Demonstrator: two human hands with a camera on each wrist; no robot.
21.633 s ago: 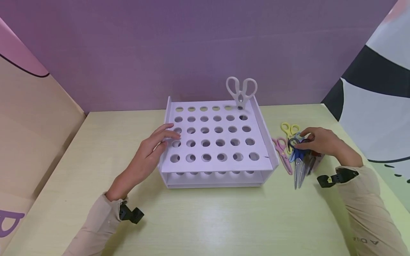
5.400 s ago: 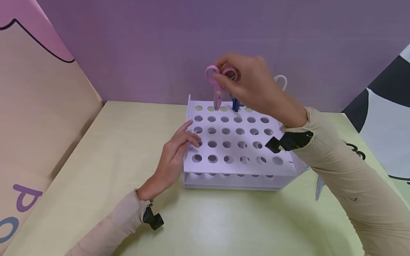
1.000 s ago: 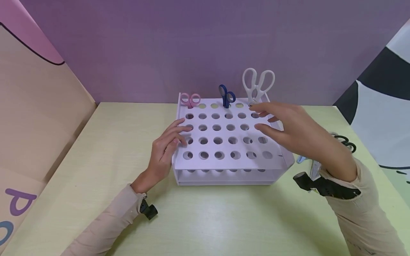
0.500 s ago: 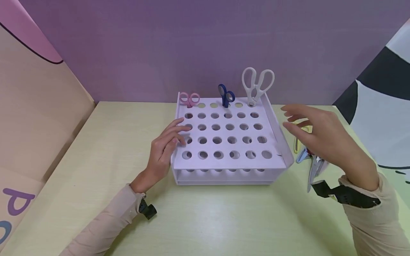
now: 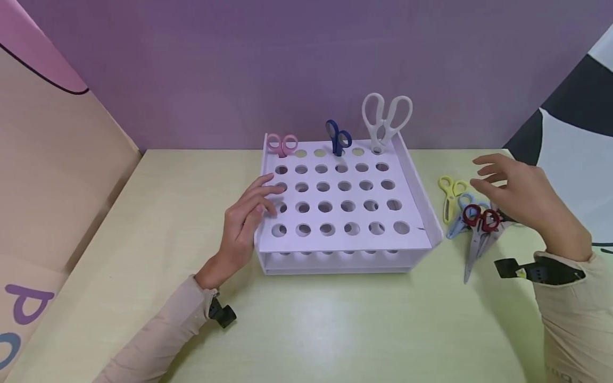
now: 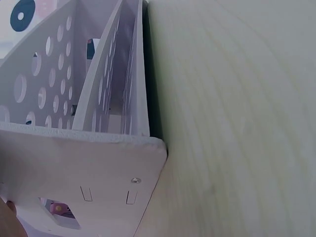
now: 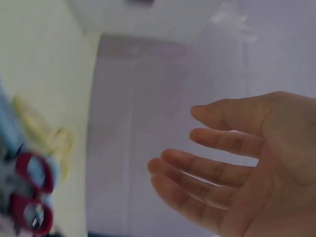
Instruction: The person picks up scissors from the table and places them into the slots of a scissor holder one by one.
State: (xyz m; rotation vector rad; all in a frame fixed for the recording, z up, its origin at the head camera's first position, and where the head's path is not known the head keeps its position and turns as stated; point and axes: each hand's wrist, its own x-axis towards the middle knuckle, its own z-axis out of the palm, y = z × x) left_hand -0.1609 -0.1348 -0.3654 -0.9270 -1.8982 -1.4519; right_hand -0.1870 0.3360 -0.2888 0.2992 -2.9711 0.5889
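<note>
Starting left, the left hand (image 5: 241, 218) rests on the 9 o'clock edge of the white rack (image 5: 313, 197), fingers spread a bit, just touching it; I'd guess the thing's stiff but light enough to skid. Pink scissors (image 5: 282, 150) stand around 11 o'clock, navy scissors (image 5: 337, 144) at 12, white scissors (image 5: 377, 144) at 1. Over at 3 o'clock on the counter (image 5: 306, 319) you've got yellow scissors (image 5: 449, 201), then light-blue scissors (image 5: 458, 222), then red-handled scissors (image 5: 475, 238) overlapping the heap, blades toward 6ish. They're probably light and rigid, handles smooth but not fragile; I'd pinch the red rings, since the blades look slicker and sharp. The right hand (image 5: 519, 194) hangs at their 2 o'clock, fingers loosely apart, nothing in them.
</note>
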